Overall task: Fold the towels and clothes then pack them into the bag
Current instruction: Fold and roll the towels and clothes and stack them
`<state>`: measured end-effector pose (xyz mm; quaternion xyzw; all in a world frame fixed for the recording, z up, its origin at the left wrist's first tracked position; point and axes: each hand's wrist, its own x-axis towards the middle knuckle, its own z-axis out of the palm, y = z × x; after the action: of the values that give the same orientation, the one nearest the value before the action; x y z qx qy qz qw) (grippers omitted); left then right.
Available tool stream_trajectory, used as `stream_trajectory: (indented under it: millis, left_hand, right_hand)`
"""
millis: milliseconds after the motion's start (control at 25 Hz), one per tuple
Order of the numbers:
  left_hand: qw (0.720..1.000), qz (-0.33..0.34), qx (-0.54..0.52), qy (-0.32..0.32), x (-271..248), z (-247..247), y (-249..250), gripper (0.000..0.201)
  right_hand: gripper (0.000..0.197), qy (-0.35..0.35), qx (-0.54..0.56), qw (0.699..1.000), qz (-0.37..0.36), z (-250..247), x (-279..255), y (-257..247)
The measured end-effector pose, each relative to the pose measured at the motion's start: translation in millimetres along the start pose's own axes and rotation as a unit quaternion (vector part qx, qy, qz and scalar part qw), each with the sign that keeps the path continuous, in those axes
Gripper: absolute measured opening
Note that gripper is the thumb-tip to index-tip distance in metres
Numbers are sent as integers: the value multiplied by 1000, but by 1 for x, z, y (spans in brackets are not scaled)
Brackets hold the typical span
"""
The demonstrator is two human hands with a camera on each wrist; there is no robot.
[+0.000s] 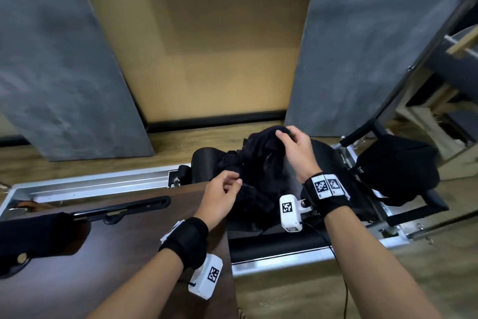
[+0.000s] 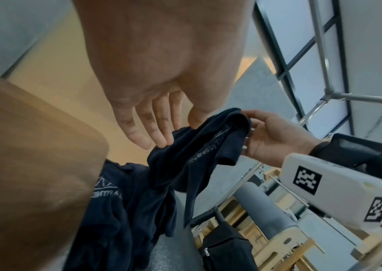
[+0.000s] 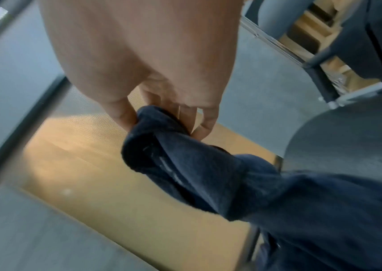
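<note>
Your right hand (image 1: 293, 149) pinched the top edge of the dark shirt (image 1: 261, 155); your left hand (image 1: 219, 196) hung loosely curled, fingertips (image 2: 160, 141) touching it, gripping nothing.

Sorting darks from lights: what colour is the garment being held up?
Dark navy garment with pale lettering; the left wrist view shows it best.

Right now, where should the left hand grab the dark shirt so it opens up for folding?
Probably the loose hem edge hanging just below the left hand, coming from the left side. The right hand already pinches a raised edge of the dark shirt, and the rest droops bunched on the black padded bench. Pinching an opposite edge should pull it flat.
</note>
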<state>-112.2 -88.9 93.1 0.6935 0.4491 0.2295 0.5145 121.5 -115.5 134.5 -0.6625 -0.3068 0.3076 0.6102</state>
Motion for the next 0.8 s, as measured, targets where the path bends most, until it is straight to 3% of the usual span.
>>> stream_trajectory:
  millis: [200,320,480,600,680,800]
  left_hand:
    - [992,118,-9,-50,-37,3,42,55]
    - [975,200,-25,-89,-76,10,71,62]
    - [954,260,-81,-124,-145,17,103,46]
    - [944,287,-128,-99,-201,23,114,19]
    - [944,288,-143,-68,-234,20,117,16]
    - [950,284,-119,-56,-277,10,107,20]
  right_hand:
    - [13,0,-12,994,-110,-27,-71,-74]
    - [12,14,-44,989,-141,-45,-132,-106]
    - [15,8,-62,985,-160,-70,-221,-134]
    - [42,-71,-55,987,-137,-88,-295,-142]
    - [59,-106,-75,984,-126,-91,-339,-140]
    - [47,-28,-148,978,-146,-83,-387,-133]
